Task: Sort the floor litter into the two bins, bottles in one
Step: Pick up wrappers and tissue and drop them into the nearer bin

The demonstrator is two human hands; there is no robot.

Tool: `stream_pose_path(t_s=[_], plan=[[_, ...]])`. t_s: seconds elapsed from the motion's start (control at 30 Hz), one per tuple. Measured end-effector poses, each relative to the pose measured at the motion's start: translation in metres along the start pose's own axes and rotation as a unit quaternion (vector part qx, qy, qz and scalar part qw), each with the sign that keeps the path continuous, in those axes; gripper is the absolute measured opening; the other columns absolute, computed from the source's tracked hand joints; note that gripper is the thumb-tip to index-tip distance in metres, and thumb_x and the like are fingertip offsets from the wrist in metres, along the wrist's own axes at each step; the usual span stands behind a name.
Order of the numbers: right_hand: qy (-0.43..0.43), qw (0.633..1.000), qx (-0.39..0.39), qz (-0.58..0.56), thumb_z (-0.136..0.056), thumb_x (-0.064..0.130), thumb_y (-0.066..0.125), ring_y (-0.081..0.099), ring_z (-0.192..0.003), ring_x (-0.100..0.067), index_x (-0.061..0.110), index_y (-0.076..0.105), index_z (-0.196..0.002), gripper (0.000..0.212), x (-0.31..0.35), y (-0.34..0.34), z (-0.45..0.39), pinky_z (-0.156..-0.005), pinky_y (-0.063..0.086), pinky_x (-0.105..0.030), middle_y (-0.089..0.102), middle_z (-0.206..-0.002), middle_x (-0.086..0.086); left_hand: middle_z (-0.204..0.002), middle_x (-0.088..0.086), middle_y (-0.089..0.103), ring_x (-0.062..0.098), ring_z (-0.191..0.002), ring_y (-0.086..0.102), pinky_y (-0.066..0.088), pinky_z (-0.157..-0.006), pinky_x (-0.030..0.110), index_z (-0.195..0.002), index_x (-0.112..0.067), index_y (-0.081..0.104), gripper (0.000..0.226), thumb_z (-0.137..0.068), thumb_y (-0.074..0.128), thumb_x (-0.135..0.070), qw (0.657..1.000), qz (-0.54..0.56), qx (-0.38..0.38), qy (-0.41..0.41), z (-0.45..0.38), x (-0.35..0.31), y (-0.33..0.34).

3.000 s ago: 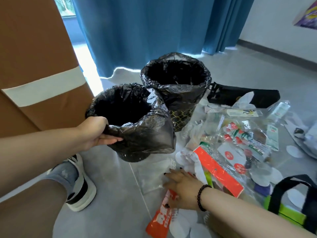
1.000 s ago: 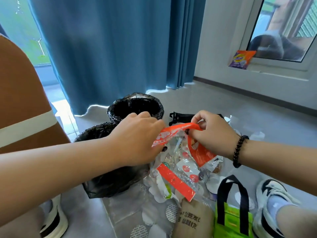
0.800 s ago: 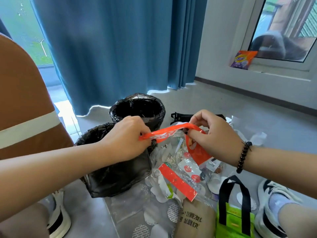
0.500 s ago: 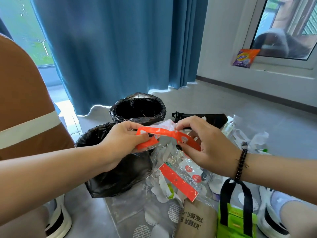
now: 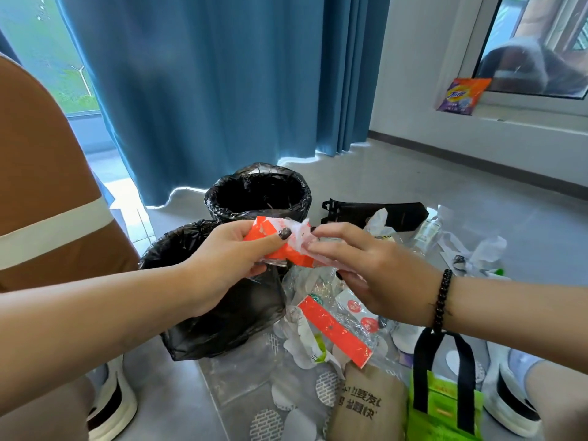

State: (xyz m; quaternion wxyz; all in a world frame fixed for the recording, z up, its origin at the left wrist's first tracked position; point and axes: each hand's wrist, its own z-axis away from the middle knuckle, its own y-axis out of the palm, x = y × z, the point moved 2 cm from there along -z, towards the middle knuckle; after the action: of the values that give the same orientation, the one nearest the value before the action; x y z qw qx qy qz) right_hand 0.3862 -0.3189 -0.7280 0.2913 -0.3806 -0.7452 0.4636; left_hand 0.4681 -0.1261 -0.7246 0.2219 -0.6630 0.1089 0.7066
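1. My left hand grips the orange wrapper, thumb pressed on top and fingers curled beneath, so the crumpled plastic stays bunched in one lump.
2. My right hand meets it from the other side. Its fingers reach along the wrapper's clear end, fairly straight. Whether they pinch the film or only touch it I cannot tell, since the fingertips sit behind the plastic.
3. I hold the wrapper in the air just above the near bin, probably because a wrapper is not a bottle and belongs with the general rubbish. That bin is the closest drop.
4. The far bin stands right behind it, its black liner open. I see nothing clearly inside, as the liner is too dark.
5. The near bin's opening is mostly covered by my left wrist and the wrapper, so its contents are hidden.
6. The rest of the litter lies on the floor below my right hand: a clear packet with a red strip, white scraps, a brown paper bag and a green tote bag, the last two cut off by the lower edge.
7. A clear bottle seems to lie past my right hand, half buried in plastic. I judge the sorting has barely begun.
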Motion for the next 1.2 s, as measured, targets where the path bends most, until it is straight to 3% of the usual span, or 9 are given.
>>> stream_pose_path(t_s=[0.1,0.2,0.47,0.53,0.67,0.77,0.97,1.1,1.2], plan=[[-0.006,0.999,0.038,-0.009,-0.081,0.013,0.059,0.057,-0.114,-0.025,0.019,0.035,-0.142,0.065,0.0,0.009,0.002,-0.08,0.056,-0.038,0.034,-0.147,-0.002,-0.088,0.011,0.075,0.019,-0.077,0.068,0.056,-0.079,0.032,-0.093,-0.013,0.072,0.011,-0.082,0.074,-0.013,0.996,-0.035,-0.078,0.023,-0.01,0.005,-0.014],[0.049,0.996,0.071,-0.014,-0.083,0.025,0.059,0.059,-0.106,-0.023,0.023,0.026,-0.145,0.07,-0.003,0.02,0.007,-0.08,0.055,-0.038,0.019,-0.151,0.001,-0.084,0.011,0.074,0.018,-0.065,0.068,0.06,-0.075,0.037,-0.089,-0.015,0.069,0.013,-0.079,0.077,-0.011,0.974,-0.11,-0.188,0.057,-0.031,0.005,-0.045],[0.13,0.972,0.194,0.008,-0.089,0.037,0.053,0.043,-0.087,0.008,0.027,0.012,-0.147,0.072,-0.008,0.043,0.02,-0.088,0.045,-0.02,0.002,-0.15,0.008,-0.09,-0.001,0.064,0.023,-0.085,0.054,0.038,-0.073,0.03,-0.099,-0.025,0.063,0.012,-0.088,0.059,-0.03,0.834,-0.467,-0.263,0.132,-0.079,0.016,-0.12],[0.155,0.961,0.228,0.023,-0.09,0.038,0.051,0.046,-0.083,0.007,0.028,0.011,-0.147,0.07,-0.014,0.049,0.023,-0.087,0.045,-0.021,0.001,-0.149,0.011,-0.1,0.006,0.067,0.029,-0.091,0.056,0.039,-0.076,0.032,-0.106,-0.021,0.063,0.02,-0.09,0.055,-0.031,0.821,-0.47,-0.303,0.114,-0.092,0.03,-0.128],[0.176,0.943,0.282,0.035,-0.091,0.036,0.048,0.041,-0.127,-0.013,0.026,0.014,-0.146,0.066,-0.032,0.069,0.029,-0.098,0.042,-0.028,0.012,-0.149,0.008,-0.105,0.014,0.067,0.037,-0.102,0.057,0.043,-0.086,0.038,-0.108,-0.015,0.06,0.025,-0.092,0.051,-0.032,0.827,-0.416,-0.37,0.081,-0.107,0.049,-0.147],[0.2,0.92,0.335,0.034,-0.09,0.032,0.049,0.045,-0.119,-0.014,0.024,0.022,-0.141,0.058,-0.05,0.091,0.034,-0.093,0.043,-0.026,0.031,-0.14,0.004,-0.106,0.019,0.065,0.041,-0.101,0.055,0.043,-0.086,0.043,-0.11,-0.013,0.056,0.027,-0.093,0.047,-0.031,0.808,-0.432,-0.394,0.073,-0.109,0.054,-0.162],[0.25,0.889,0.382,0.033,-0.092,0.036,0.051,0.059,-0.097,-0.018,0.019,0.036,-0.132,0.046,-0.086,0.126,0.018,-0.082,0.051,-0.034,0.056,-0.118,0.0,-0.104,0.019,0.065,0.041,-0.096,0.059,0.047,-0.082,0.045,-0.118,-0.021,0.051,0.025,-0.095,0.049,-0.03,0.788,-0.548,-0.266,0.095,-0.095,0.074,-0.152],[0.245,0.874,0.417,0.045,-0.089,0.048,0.053,0.055,-0.08,-0.014,0.017,0.035,-0.135,0.059,-0.089,0.142,0.012,-0.07,0.05,-0.029,0.059,-0.097,0.002,-0.095,0.005,0.06,0.03,-0.089,0.06,0.046,-0.077,0.038,-0.131,-0.023,0.037,0.042,-0.095,0.054,-0.034,0.833,-0.536,-0.132,0.036,-0.085,0.108,-0.129],[0.228,0.869,0.436,0.054,-0.087,0.052,0.053,0.057,-0.091,-0.018,0.019,0.04,-0.132,0.057,-0.085,0.141,0.013,-0.076,0.05,-0.03,0.061,-0.109,0.0,-0.11,0.005,0.064,0.027,-0.102,0.059,0.041,-0.082,0.031,-0.139,-0.023,0.036,0.059,-0.09,0.058,-0.048,0.854,-0.513,-0.066,-0.056,-0.095,0.115,-0.126]])
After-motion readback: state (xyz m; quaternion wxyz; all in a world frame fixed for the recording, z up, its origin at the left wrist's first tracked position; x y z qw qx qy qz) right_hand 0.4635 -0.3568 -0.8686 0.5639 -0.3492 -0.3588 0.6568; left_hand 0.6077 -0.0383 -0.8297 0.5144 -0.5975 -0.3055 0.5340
